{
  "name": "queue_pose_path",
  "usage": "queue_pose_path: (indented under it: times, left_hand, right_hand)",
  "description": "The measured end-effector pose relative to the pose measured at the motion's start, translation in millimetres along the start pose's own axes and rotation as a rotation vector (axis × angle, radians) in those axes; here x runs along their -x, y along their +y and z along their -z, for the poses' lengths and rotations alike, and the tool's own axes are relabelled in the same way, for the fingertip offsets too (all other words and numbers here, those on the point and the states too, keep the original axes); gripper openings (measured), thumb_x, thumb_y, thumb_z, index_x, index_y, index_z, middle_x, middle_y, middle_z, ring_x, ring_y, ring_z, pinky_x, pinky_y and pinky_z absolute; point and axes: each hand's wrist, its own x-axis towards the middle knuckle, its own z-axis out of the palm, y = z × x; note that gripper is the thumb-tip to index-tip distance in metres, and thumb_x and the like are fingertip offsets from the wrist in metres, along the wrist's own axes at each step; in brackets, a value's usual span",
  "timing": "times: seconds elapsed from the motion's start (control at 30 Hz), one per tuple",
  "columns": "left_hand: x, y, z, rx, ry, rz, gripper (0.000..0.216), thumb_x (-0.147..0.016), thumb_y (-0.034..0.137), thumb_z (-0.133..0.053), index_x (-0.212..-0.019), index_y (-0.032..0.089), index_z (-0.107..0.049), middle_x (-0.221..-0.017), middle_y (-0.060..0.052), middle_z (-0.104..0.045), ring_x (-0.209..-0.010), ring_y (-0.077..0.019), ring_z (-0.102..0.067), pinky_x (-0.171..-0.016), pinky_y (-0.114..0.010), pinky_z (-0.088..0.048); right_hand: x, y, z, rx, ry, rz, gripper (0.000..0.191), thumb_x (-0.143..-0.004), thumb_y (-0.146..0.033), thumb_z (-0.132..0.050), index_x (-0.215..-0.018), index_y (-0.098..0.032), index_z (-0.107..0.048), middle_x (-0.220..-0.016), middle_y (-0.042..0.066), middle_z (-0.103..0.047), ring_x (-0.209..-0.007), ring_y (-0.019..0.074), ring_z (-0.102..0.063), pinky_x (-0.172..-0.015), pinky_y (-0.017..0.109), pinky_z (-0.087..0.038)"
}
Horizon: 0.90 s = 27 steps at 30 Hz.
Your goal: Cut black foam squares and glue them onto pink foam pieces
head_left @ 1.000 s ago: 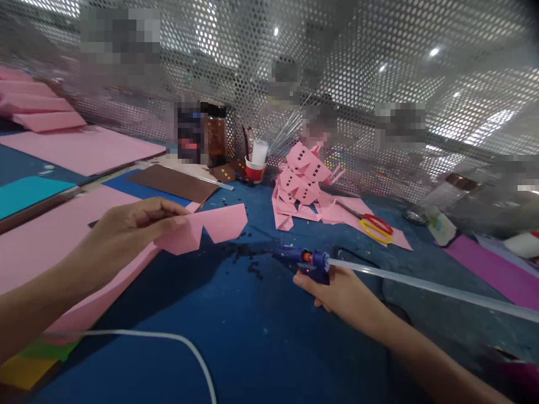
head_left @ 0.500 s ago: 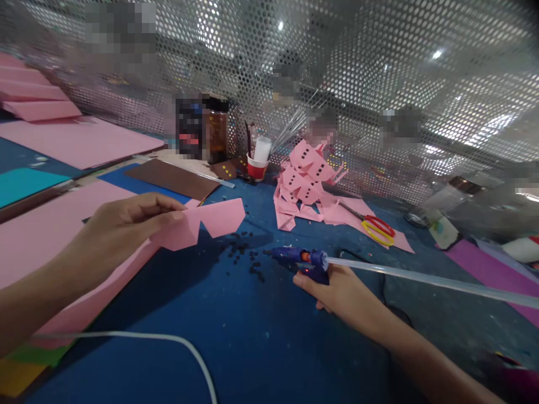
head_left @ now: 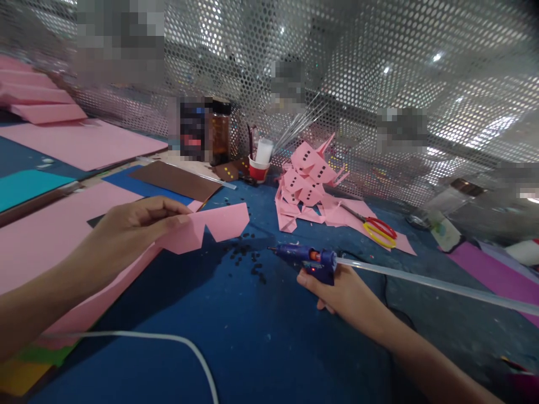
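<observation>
My left hand (head_left: pixel 141 227) pinches the left end of a pink paper cutout (head_left: pixel 219 223) and holds it above the blue table (head_left: pixel 236 348). The cutout has a V-shaped notch in its lower edge. Wrapped around the handle of a blue hot glue gun (head_left: pixel 303 257) is my right hand (head_left: pixel 337 292). A small red light glows on the gun, and a long clear glue stick (head_left: pixel 421 275) sticks out of its back. Its nozzle points left, apart from the cutout. Small black paper bits (head_left: pixel 248 258) lie scattered between the two hands.
Pink cut pieces with black squares (head_left: pixel 309 174) are heaped at the back, beside red-and-yellow scissors (head_left: pixel 381 233). A red-and-white cup (head_left: pixel 258 168) and a brown jar (head_left: pixel 219 132) stand by the perforated metal screen (head_left: pixel 353 73). A white cable (head_left: pixel 168 338) crosses the front left.
The glue gun has shifted very slightly right in view. The pink cutout stays in my left hand with almost the same pose; the whole view has moved a little.
</observation>
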Motion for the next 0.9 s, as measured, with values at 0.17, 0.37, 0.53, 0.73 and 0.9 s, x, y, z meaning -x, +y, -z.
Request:
queue_pose_path:
  times: [0.17,0.37,0.53,0.73,0.9]
  left_hand:
    - [0,-5,-1,0.011,-0.041,-0.034,0.027,-0.079,0.047,-0.062,-0.092,0.023,-0.066,-0.096,0.000,-0.070,-0.084,-0.0196,-0.059,-0.079,-0.030,-0.043]
    - [8,-3,0,0.085,-0.088,-0.174,0.027,-0.083,0.044,-0.061,-0.096,0.021,-0.065,-0.090,-0.001,-0.069,-0.083,-0.0180,-0.059,-0.072,-0.026,-0.043]
    - [19,4,-2,0.124,-0.146,-0.291,0.025,-0.084,0.040,-0.059,-0.094,0.018,-0.065,-0.088,-0.003,-0.068,-0.080,-0.0181,-0.061,-0.070,-0.027,-0.044]
    - [35,13,-6,0.110,-0.214,-0.379,0.029,-0.082,0.043,-0.059,-0.094,0.017,-0.065,-0.084,-0.002,-0.067,-0.074,-0.0176,-0.061,-0.062,-0.024,-0.045]
    - [37,14,-5,0.106,-0.232,-0.390,0.032,-0.082,0.046,-0.058,-0.095,0.018,-0.066,-0.084,-0.003,-0.068,-0.074,-0.0191,-0.062,-0.063,-0.025,-0.046]
  right_hand:
    - [8,-1,-4,-0.022,0.059,-0.007,0.035,-0.084,-0.053,-0.060,-0.094,-0.020,-0.065,-0.064,-0.001,-0.061,-0.047,0.0095,-0.054,-0.040,0.019,-0.040]
    - [29,-4,-14,-0.012,0.167,0.146,0.038,-0.084,-0.057,-0.060,-0.094,-0.021,-0.066,-0.061,-0.002,-0.058,-0.047,0.0098,-0.050,-0.041,0.021,-0.038]
    - [56,-21,-20,0.075,0.250,0.362,0.029,-0.086,-0.050,-0.059,-0.089,-0.021,-0.062,-0.067,-0.002,-0.057,-0.059,0.0118,-0.052,-0.051,0.022,-0.040]
    - [79,-35,-26,0.212,0.379,0.524,0.014,-0.086,-0.033,-0.058,-0.092,-0.021,-0.061,-0.076,-0.002,-0.063,-0.066,0.0127,-0.056,-0.061,0.022,-0.041]
    - [72,-24,-22,0.391,0.299,0.622,0.019,-0.083,-0.022,-0.054,-0.101,-0.021,-0.060,-0.087,0.000,-0.068,-0.076,0.0145,-0.064,-0.067,0.021,-0.042]
